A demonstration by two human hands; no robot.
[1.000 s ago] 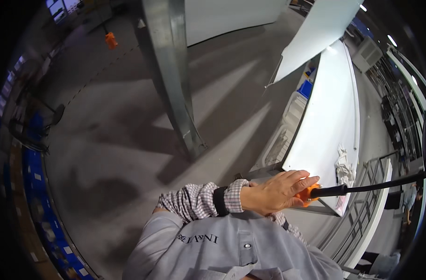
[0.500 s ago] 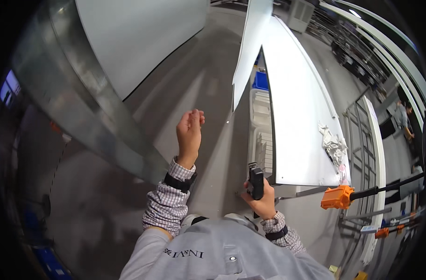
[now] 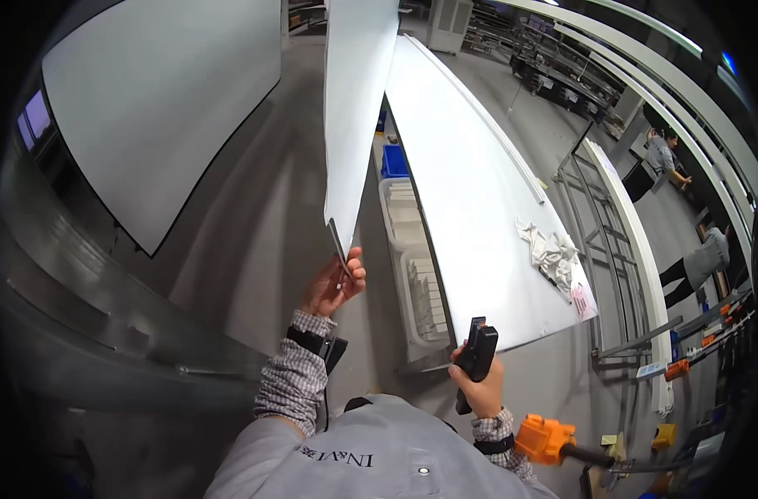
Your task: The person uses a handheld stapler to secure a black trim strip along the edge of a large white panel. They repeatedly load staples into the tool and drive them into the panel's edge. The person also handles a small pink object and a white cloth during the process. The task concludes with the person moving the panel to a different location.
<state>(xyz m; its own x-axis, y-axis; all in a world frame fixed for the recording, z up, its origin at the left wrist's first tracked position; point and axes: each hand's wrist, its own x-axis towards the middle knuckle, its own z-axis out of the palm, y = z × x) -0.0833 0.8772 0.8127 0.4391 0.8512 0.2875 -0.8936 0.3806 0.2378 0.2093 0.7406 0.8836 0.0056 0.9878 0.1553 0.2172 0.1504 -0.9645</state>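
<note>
My left hand (image 3: 333, 284) is closed at the lower tip of a tall white panel (image 3: 351, 150), its fingers pinching the thin dark edge strip (image 3: 340, 243) that hangs at that corner. In my right hand (image 3: 483, 389) is a black stapler-like tool (image 3: 478, 349), held upright with the fingers wrapped round it. That hand is beside the near corner of a large white sheet (image 3: 470, 191) lying on a bench. The palm hides part of the tool.
Under the sheet are white bins (image 3: 425, 291) of pale strips and a blue bin (image 3: 393, 161). A crumpled white cloth (image 3: 549, 249) lies on it. An orange tool (image 3: 545, 439) hangs near my right forearm. Metal racks (image 3: 591, 216) and people (image 3: 701, 259) are at the right.
My left hand, empty before, has taken hold of the panel's lower edge strip. The view has shifted, and the panel is now closer to me. The right hand keeps the black tool.
</note>
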